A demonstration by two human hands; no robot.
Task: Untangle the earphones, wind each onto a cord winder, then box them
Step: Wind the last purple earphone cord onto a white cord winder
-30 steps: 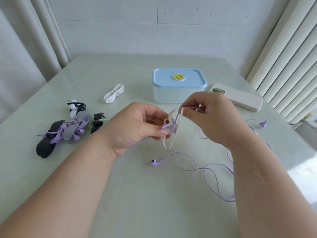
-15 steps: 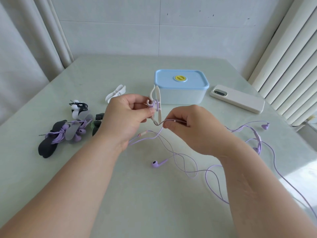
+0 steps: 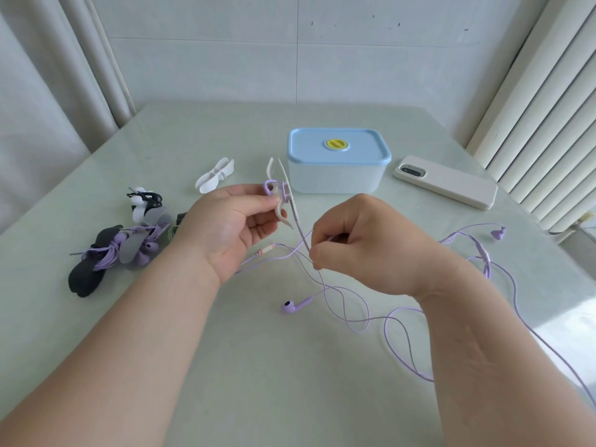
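The step in hand is winding the purple earphone cable [image 3: 342,304] onto the white cord winder [image 3: 283,191], and it looks barely begun; the left hand [image 3: 232,227] holds the winder upright above the middle of the table [image 3: 258,382], just left of the blue-lidded box [image 3: 335,166], thumb and fingertips pinching its waist, where a loop or two of cable sits; the right hand [image 3: 364,243], right of the winder and nearer, has its fingers curled and pinches the cable between thumb and forefinger, the strand running straight up to the winder; most of the cable lies slack in loops on the near right of the table, one earbud [image 3: 289,306] near the middle, the other earbud [image 3: 498,233] far right, the plug [image 3: 266,250] showing just below the left hand; wound sets [image 3: 119,253] lie at the left, a spare winder [image 3: 214,179] beyond them; the box lid is on; next, I judge, the right hand must carry the strand round the waist under even tension, letting slack feed in without knotting.
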